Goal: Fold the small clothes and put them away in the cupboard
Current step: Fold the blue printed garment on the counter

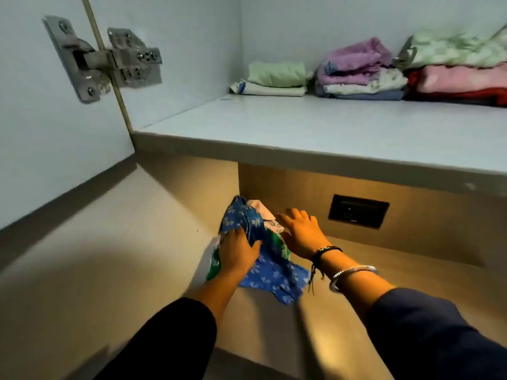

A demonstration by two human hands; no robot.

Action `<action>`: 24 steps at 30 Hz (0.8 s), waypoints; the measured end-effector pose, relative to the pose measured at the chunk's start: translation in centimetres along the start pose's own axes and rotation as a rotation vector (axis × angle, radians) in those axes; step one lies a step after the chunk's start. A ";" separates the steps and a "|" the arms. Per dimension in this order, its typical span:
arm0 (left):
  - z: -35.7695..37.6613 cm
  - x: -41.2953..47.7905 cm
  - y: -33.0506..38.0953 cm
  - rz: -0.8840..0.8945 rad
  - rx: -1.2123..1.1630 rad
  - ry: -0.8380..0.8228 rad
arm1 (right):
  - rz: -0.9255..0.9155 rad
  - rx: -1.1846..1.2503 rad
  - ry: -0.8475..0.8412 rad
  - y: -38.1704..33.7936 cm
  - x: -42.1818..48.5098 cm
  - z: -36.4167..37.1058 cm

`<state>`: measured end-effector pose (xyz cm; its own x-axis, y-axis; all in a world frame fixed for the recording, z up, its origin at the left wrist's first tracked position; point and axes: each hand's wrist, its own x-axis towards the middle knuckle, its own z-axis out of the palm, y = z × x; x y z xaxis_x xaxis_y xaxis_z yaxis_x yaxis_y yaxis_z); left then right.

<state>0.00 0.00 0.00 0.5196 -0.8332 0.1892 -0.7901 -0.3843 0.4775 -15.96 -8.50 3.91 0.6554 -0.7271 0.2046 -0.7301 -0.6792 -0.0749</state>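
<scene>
A small pile of clothes lies on the tan counter (pixel 109 283) under the cupboard: a blue flowered garment (pixel 274 275) on top, with green (pixel 214 266) and white printed (pixel 270 219) pieces beneath. My left hand (pixel 237 250) grips the blue garment and the pile's left side. Resting flat on the pile's right side, fingers spread, is my right hand (pixel 300 233). Above, the cupboard shelf (pixel 301 127) holds folded stacks at the back: a green one (pixel 275 78), a purple one (pixel 356 71) and a pink and red one (pixel 461 83).
The cupboard door (pixel 41 133) stands open at the left, with a metal hinge (pixel 107 60). A dark wall socket (pixel 358 211) sits on the back wall right of the pile. The shelf's front edge (pixel 315 160) overhangs the counter.
</scene>
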 end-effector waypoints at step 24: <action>-12.4 1.1 3.7 0.220 -0.743 -0.361 | -0.085 0.661 -0.177 1.6 0.0 -3.4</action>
<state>1.68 2.59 12.56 0.1438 -0.9825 0.1186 -0.3773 0.0564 0.9244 -17.75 -9.23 7.15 0.7677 -0.6361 0.0776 -0.4406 -0.6119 -0.6568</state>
